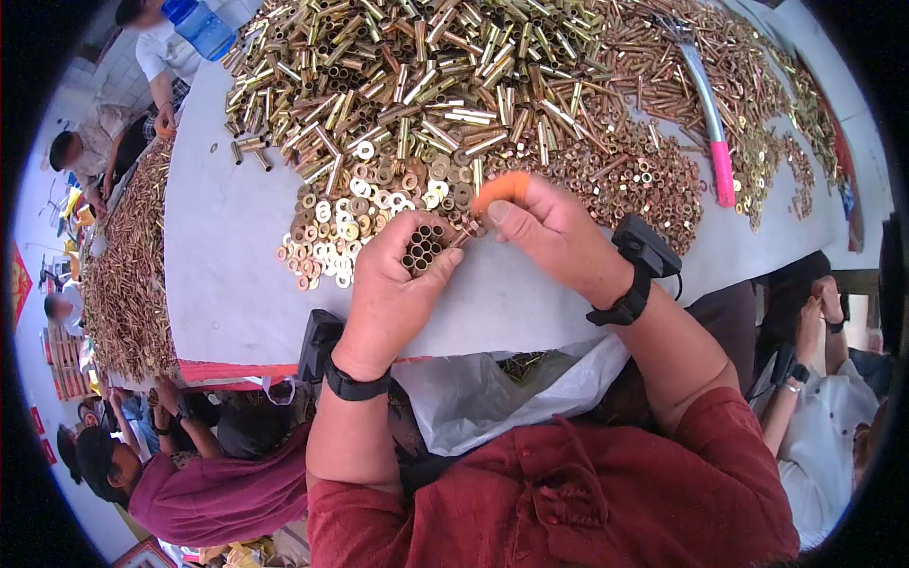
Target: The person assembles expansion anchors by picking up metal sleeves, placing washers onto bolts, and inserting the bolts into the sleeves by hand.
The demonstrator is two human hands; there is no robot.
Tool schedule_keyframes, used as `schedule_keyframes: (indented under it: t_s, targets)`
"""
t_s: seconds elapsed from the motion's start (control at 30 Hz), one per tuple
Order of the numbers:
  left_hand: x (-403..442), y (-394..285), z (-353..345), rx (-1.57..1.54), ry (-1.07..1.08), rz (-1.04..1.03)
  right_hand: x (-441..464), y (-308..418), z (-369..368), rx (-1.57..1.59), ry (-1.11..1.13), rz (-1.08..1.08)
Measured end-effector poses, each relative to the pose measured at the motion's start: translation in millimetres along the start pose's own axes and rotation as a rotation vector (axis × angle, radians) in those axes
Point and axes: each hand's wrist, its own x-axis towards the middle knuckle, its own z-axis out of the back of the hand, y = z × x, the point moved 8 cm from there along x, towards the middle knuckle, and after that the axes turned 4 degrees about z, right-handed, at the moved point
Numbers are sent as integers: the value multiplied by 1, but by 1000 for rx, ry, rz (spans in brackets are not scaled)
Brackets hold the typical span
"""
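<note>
My left hand point(393, 270) is closed around a bundle of metal tubes point(423, 248), their open ends facing up. A thin bolt-like piece point(463, 235) sticks out past its thumb toward my right hand. My right hand point(554, 232) is closed beside that piece's far end, an orange cover point(499, 192) on one finger. What lies between its fingertips is too small to make out. Just beyond the hands lie a pile of washers point(327, 222) and a heap of small nuts point(653, 189).
A large heap of metal tubes point(398, 76) and a pile of bolts point(625, 57) cover the far side of the table point(246, 312). A tool with a pink handle point(721, 175) lies to the right. A plastic bag point(492, 402) hangs at the near edge. Other people work on both sides.
</note>
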Motion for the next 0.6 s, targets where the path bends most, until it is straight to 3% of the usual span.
schedule_keyframes:
  t_s: [0.07, 0.17, 0.27, 0.37, 0.5, 0.6]
  targets:
    - [0, -1, 0, 7, -5, -13, -1, -12, -5, -37, 174, -156]
    - [0, 5, 1, -38, -25, 54, 1, -1, -3, 64, 18, -56]
    - [1, 3, 0, -32, -24, 42, 1, -15, -4, 55, 175, -106]
    - [1, 7, 1, -42, -42, 102, 3, -2, -5, 118, 30, -34]
    - [1, 9, 0, -43, -38, 104, 0, -11, -6, 50, 143, -137]
    - [1, 9, 1, -52, -47, 119, 2, -3, -5, 96, 53, -32]
